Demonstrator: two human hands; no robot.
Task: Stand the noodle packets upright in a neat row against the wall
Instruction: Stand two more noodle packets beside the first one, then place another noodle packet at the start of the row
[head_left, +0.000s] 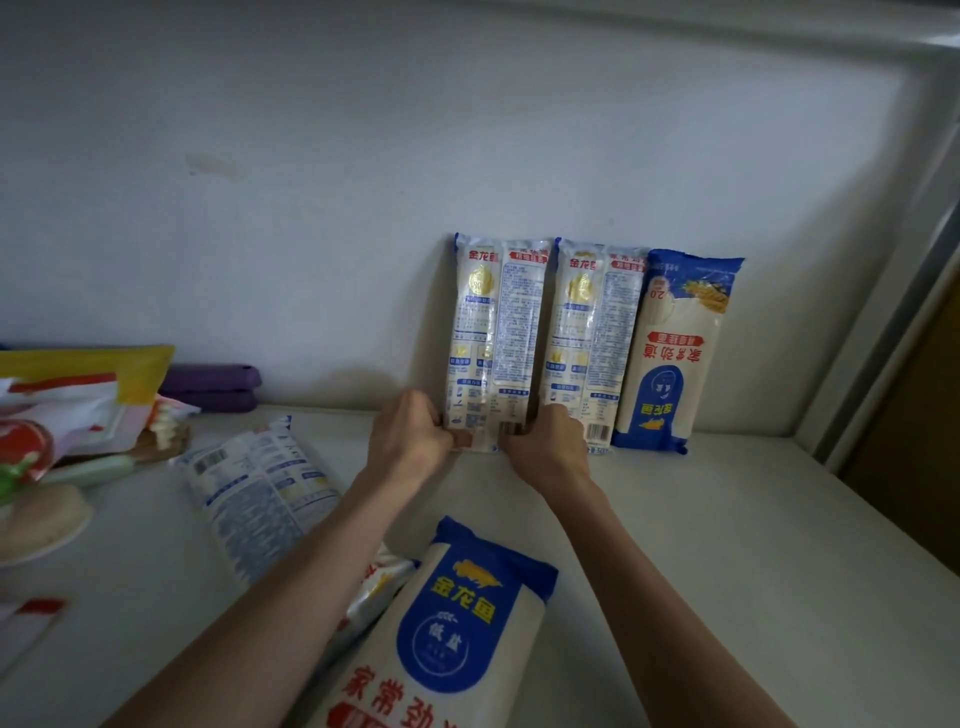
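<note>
Shows noodle packet (496, 332) upright against wall (311, 208) at back edge of surface (727, 519), long axis vertical, foot pinched between left hand (410, 434) and right hand (545, 447); places flat packet (260, 493) leftward, nearer left hand.

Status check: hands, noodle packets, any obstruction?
Both gripping: left hand, right hand, at base of leftmost standing packet. Also upright against wall: middle packet, inverted packet. Flat on table, apart from row: left flat packet, front flat packet.
</note>
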